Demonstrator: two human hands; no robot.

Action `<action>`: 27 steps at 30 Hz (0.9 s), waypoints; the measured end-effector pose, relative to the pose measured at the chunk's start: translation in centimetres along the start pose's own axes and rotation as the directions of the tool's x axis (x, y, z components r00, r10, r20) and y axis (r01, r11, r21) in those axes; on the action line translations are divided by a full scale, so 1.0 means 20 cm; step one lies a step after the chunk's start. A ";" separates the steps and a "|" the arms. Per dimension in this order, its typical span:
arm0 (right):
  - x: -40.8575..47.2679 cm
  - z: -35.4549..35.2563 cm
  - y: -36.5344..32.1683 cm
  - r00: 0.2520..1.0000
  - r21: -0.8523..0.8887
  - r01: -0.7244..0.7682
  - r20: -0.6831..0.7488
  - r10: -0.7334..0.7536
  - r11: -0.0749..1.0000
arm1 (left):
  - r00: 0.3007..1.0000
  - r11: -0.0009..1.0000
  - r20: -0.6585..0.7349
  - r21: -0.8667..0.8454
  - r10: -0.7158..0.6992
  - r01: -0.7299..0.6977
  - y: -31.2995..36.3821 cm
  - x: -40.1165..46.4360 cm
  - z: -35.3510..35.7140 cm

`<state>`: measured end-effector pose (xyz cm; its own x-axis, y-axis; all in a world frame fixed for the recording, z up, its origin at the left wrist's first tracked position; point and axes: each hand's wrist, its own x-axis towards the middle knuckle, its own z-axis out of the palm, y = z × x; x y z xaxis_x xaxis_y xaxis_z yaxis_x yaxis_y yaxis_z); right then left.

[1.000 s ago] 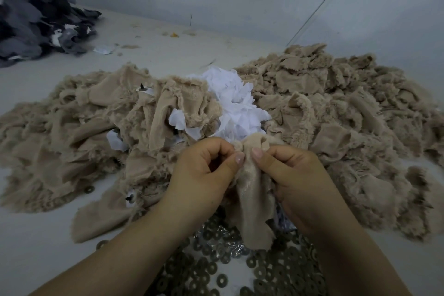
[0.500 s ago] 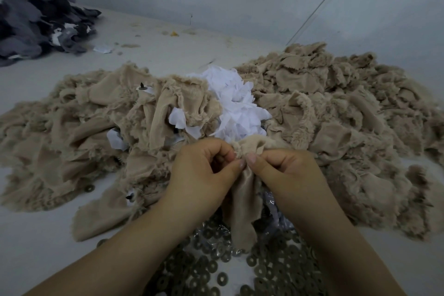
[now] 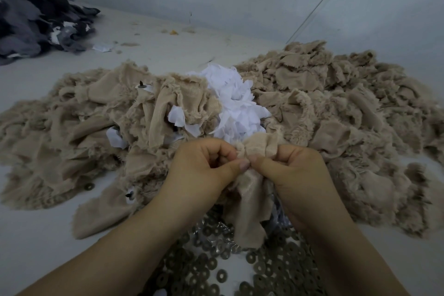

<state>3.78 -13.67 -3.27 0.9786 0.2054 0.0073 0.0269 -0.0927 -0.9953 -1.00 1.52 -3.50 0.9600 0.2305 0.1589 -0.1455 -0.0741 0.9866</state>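
Pinching a beige plush fabric piece [image 3: 249, 209] between them, both hands are up at the near edge of the bench [image 3: 31, 235]. The left hand [image 3: 204, 170] has its fingers curled in and its thumb pressed onto the cloth's gathered top edge. The right hand [image 3: 295, 175] grips the same bunched edge from the other side, and the two thumb tips are almost touching. The piece hangs down from that grip, its lower end trailing over a scatter of round metal washers [image 3: 221, 276] lying closest to the person. Just behind the hands sits a wide heap of beige plush scraps [image 3: 360, 108], with a clump of white fabric scraps [image 3: 237, 108] in its middle. Well apart, at the back left, a pile of dark grey fabric [image 3: 31, 14] lies by the wall.
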 end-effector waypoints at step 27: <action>-0.02 0.01 -0.04 0.993 -0.021 0.106 -0.056 -0.107 0.994 | 0.989 0.991 -0.084 -0.047 0.118 -0.123 -0.01 -0.03 0.06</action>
<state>3.32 -13.50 -2.47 0.9800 0.1593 0.1190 0.1346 -0.0913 -0.9867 -1.32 0.28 -3.91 0.9125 0.3008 0.2772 -0.2733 -0.0559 0.9603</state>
